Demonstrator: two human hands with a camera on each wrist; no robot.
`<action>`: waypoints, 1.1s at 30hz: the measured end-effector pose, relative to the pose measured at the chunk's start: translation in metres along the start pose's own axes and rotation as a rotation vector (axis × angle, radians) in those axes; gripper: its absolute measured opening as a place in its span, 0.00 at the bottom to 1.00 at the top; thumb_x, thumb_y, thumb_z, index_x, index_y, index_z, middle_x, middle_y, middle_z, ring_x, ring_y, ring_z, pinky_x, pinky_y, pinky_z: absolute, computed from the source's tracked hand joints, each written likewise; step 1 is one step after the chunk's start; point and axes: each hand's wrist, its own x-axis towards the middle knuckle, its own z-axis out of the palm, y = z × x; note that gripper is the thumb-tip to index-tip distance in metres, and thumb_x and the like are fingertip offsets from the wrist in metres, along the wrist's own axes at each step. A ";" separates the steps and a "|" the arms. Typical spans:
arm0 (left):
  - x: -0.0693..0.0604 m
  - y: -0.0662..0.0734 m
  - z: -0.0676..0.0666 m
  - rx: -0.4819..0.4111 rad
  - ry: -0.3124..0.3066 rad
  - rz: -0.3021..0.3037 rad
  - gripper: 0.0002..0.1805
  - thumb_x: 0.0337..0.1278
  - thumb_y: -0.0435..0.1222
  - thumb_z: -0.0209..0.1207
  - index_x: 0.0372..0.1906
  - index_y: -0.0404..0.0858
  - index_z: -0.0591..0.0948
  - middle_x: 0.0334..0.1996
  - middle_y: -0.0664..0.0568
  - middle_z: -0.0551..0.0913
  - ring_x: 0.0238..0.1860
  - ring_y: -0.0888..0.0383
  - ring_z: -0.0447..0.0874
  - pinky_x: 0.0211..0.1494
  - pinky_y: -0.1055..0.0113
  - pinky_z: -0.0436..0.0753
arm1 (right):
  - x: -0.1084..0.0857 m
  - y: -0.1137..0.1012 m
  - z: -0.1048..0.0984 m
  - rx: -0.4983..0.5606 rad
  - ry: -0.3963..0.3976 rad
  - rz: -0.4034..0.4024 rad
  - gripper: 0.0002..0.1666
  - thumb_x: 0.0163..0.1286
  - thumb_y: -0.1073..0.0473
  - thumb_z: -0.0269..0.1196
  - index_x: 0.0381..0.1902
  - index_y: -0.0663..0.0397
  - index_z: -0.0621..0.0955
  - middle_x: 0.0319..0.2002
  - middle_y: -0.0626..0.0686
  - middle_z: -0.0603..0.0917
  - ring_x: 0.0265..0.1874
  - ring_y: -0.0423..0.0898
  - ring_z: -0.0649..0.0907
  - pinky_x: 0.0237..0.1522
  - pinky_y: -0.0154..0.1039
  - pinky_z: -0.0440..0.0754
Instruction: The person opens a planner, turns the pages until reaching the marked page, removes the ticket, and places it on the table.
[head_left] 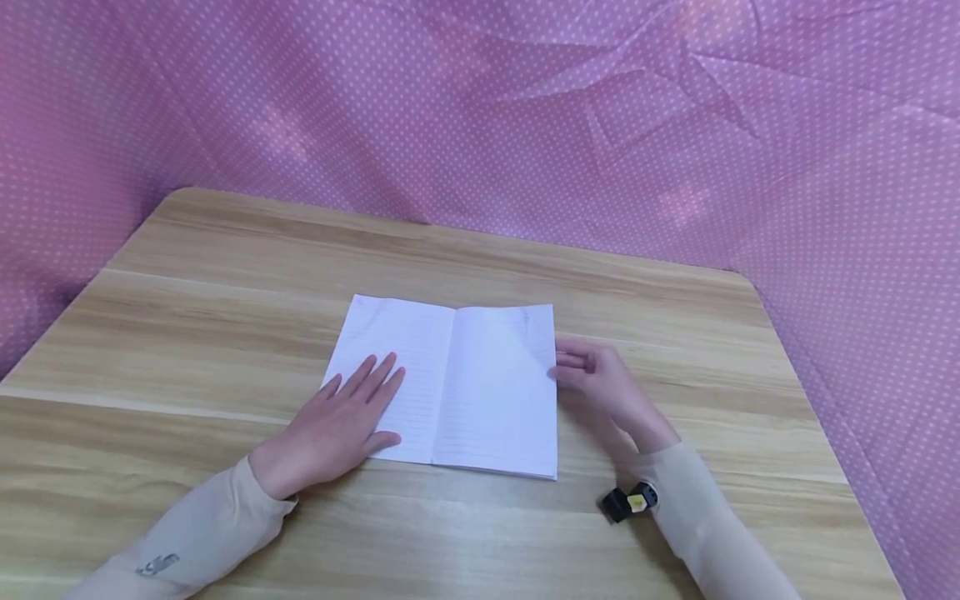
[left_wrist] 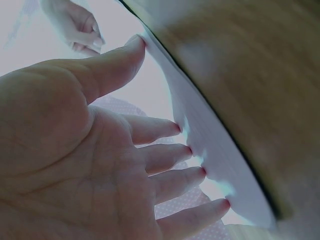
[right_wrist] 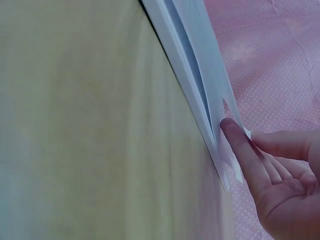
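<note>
An open notebook with lined white pages lies on the wooden table, spread on both sides of its middle fold. My left hand rests on the left page, fingers straight and spread; in the left wrist view its fingertips touch the paper. At the notebook's right edge, my right hand pinches a page between thumb and finger. The right wrist view shows that page lifted a little off the pages beneath, with the right hand at its edge.
The wooden table has rounded far corners. Behind and beside it hangs a pink dotted cloth. A small black device with a yellow label sits by the right sleeve's cuff.
</note>
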 end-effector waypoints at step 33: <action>-0.001 0.001 0.000 0.000 0.008 0.002 0.40 0.67 0.46 0.58 0.75 0.30 0.58 0.76 0.37 0.52 0.75 0.38 0.46 0.68 0.34 0.56 | -0.057 -0.013 0.014 0.147 -0.059 -0.106 0.28 0.72 0.61 0.61 0.66 0.69 0.71 0.58 0.63 0.80 0.51 0.47 0.84 0.52 0.42 0.81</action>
